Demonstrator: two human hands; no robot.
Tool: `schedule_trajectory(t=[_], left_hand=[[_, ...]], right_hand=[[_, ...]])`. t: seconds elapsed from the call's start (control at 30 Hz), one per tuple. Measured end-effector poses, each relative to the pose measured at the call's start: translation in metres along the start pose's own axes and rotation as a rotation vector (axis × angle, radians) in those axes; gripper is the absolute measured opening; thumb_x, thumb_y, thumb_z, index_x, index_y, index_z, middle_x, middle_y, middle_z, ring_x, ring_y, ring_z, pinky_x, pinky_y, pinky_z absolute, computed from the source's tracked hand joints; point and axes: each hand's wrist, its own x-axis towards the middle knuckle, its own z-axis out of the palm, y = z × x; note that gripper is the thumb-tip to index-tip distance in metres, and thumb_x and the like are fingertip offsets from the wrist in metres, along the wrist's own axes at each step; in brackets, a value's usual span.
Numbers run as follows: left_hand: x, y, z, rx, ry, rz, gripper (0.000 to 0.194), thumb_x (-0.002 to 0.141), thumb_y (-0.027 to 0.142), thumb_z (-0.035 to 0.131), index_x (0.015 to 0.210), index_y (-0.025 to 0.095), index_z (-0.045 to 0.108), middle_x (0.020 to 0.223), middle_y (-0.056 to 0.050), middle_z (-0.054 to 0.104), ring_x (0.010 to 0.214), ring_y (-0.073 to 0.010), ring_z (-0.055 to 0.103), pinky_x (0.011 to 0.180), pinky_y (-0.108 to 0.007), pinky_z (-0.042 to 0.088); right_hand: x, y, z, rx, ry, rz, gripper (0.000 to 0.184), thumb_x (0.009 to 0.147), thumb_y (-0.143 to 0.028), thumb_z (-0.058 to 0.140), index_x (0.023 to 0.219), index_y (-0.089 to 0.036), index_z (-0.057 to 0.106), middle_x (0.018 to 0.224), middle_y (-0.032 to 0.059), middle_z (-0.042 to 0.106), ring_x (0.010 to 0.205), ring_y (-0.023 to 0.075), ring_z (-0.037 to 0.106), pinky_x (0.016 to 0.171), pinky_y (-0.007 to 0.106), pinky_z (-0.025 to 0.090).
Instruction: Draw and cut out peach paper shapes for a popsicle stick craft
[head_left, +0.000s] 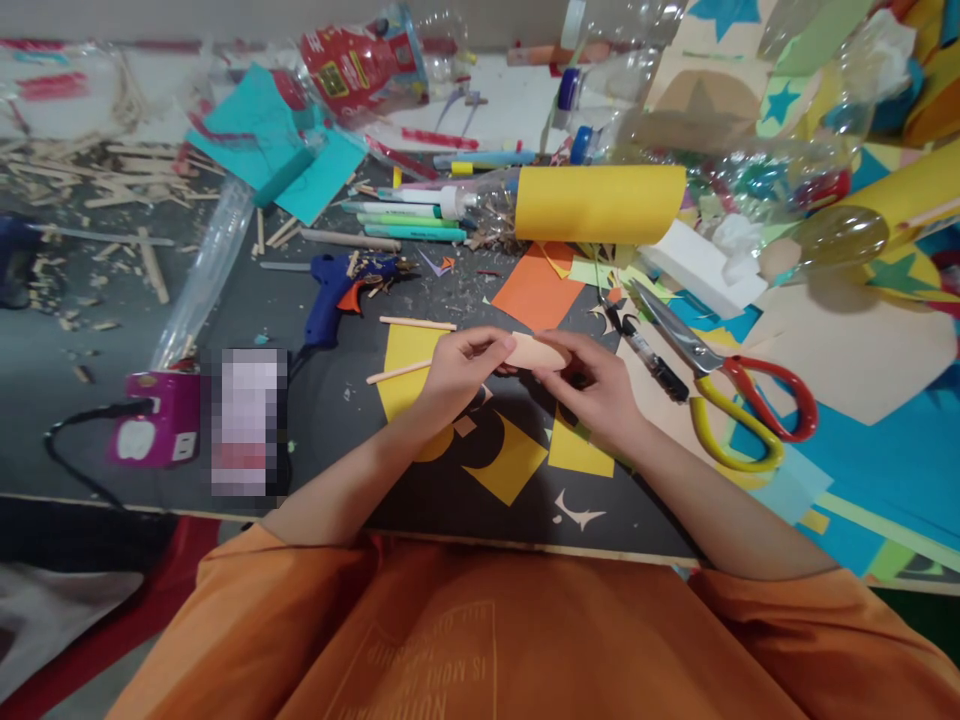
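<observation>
My left hand [457, 375] and my right hand [600, 385] meet over the dark table top, both pinching a small peach-coloured paper piece [536, 352] between their fingertips. The left hand grips its left end, the right hand its right end. Yellow paper cut-outs [510, 465] lie on the table under and just in front of the hands. Two thin wooden sticks [416, 323] lie just left of the left hand. An orange paper sheet [536, 290] sits just beyond the hands.
Red-and-yellow scissors [720, 385] and a craft knife [645, 350] lie right of the hands. A blue glue gun [341, 290] lies to the left. Behind are a yellow paper roll [600, 203], markers [409, 220], plastic bottles, and wooden stick scraps [112, 200]. A pink power strip [157, 420] sits front left.
</observation>
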Motion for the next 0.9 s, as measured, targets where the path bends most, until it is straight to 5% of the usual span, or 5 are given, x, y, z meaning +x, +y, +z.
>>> schedule_trajectory(t=[0.6,0.9], left_hand=[[-0.0009,-0.0017,0.0008,0.023,-0.016,0.058,0.023,0.074,0.036,0.068,0.064,0.019,0.056,0.058,0.003,0.056,0.054,-0.0095,0.053,0.054,-0.021,0.044],[0.0004,0.0017,0.0005,0.047,-0.009,0.1,0.015,0.073,0.027,0.066,0.066,0.019,0.056,0.06,0.004,0.052,0.055,-0.0087,0.047,0.053,-0.021,0.039]], right_hand=[[-0.0005,0.0026,0.0002,0.191,0.077,0.18,0.023,0.083,-0.037,0.069,0.102,-0.026,0.07,0.099,0.0034,0.074,0.077,0.0165,0.067,0.063,0.031,0.053],[0.0029,-0.0023,-0.0003,0.332,0.046,0.297,0.027,0.077,-0.048,0.073,0.088,-0.024,0.067,0.076,-0.0015,0.068,0.058,0.0109,0.061,0.057,0.026,0.053]])
